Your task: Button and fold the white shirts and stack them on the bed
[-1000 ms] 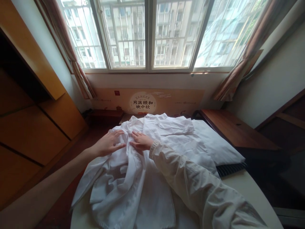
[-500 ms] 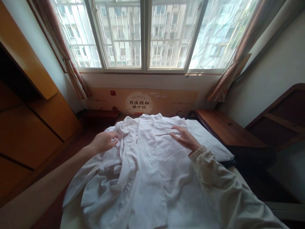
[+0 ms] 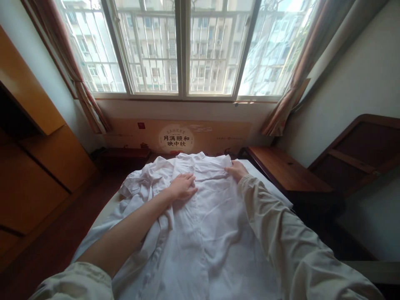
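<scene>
A white button-up shirt (image 3: 206,216) lies spread on a light table (image 3: 109,206), its collar toward the window. My left hand (image 3: 183,186) lies flat on the shirt's chest near the button placket, fingers stretched out. My right hand (image 3: 236,170) rests on the far right shoulder of the shirt, beside the chest pocket, fingers curled onto the fabric edge. The shirt's left sleeve is bunched at the table's left side.
A wooden bench (image 3: 287,173) stands to the right of the table. Wooden cabinets (image 3: 37,166) line the left wall. A printed cardboard panel (image 3: 178,137) leans below the window (image 3: 184,46). A dark headboard (image 3: 365,150) is at the far right.
My left hand moved right from the bunched left side onto the shirt's chest. My right hand slid further out to the right shoulder. The view shifted closer over the shirt.
</scene>
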Motion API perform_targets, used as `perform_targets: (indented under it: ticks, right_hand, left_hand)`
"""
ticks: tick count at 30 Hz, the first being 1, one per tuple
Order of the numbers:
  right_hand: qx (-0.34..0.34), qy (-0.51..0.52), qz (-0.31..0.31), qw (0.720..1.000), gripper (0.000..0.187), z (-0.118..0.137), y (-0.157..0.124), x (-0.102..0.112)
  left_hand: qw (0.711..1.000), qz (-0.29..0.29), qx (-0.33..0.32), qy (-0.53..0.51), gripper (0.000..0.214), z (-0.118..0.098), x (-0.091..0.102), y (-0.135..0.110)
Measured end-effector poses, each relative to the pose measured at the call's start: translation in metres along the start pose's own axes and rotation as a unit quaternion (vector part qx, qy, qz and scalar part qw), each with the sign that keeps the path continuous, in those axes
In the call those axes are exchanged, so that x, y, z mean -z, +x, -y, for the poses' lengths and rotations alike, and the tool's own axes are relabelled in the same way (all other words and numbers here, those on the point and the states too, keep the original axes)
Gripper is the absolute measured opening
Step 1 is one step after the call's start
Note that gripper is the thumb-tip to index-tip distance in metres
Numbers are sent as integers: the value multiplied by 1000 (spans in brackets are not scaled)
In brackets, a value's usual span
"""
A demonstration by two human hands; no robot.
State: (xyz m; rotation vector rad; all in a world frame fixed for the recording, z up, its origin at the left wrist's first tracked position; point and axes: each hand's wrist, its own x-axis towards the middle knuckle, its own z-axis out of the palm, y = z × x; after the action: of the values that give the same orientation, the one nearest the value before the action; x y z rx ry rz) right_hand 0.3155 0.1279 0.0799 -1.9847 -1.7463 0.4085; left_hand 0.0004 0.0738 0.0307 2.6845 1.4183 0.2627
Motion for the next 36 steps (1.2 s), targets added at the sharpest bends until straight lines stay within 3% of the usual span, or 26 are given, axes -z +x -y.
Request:
perform_targets:
  ticks: [4, 7, 9, 13, 16, 18, 21, 24, 26, 32, 36]
  right_hand:
    - [29, -72, -18, 997, 40, 18, -1, -4]
    - [107, -44, 19, 993, 42, 38, -7, -12]
    - [133, 28, 83, 987, 43, 50, -13, -19]
    - [96, 208, 231, 946, 58, 61, -24, -30]
    - [119, 253, 285, 917, 60, 56, -33, -29]
    - [167, 238, 272, 917, 54, 49, -42, -24]
    - [230, 152, 195, 941, 40, 34, -64, -16]
    - [241, 10, 92, 966, 36, 20, -93, -9]
    - [226, -68, 60, 970, 40, 11, -112, -3]
    - [112, -178, 129, 969, 40, -2, -144, 20]
    - [123, -173, 145, 966, 39, 2, -161, 33]
  left_hand:
    - [1000, -15, -6, -18, 53, 2, -6, 14]
    - [991, -26, 51, -117, 48, 6, 3, 32]
    - [962, -38, 110, -247, 53, 7, 7, 46]
    - [848, -19, 228, -478, 63, 3, 5, 67]
    - [828, -6, 254, -500, 57, -3, 2, 73]
    - [834, 0, 249, -491, 53, -9, 2, 76]
    - [831, 19, 248, -498, 52, -19, 2, 83]
    - [822, 18, 268, -502, 53, -29, -1, 96]
    - [820, 13, 289, -495, 55, -35, -5, 105]
    - [767, -86, 341, -536, 51, -51, -21, 122]
    - [757, -117, 331, -552, 48, -54, -21, 121]
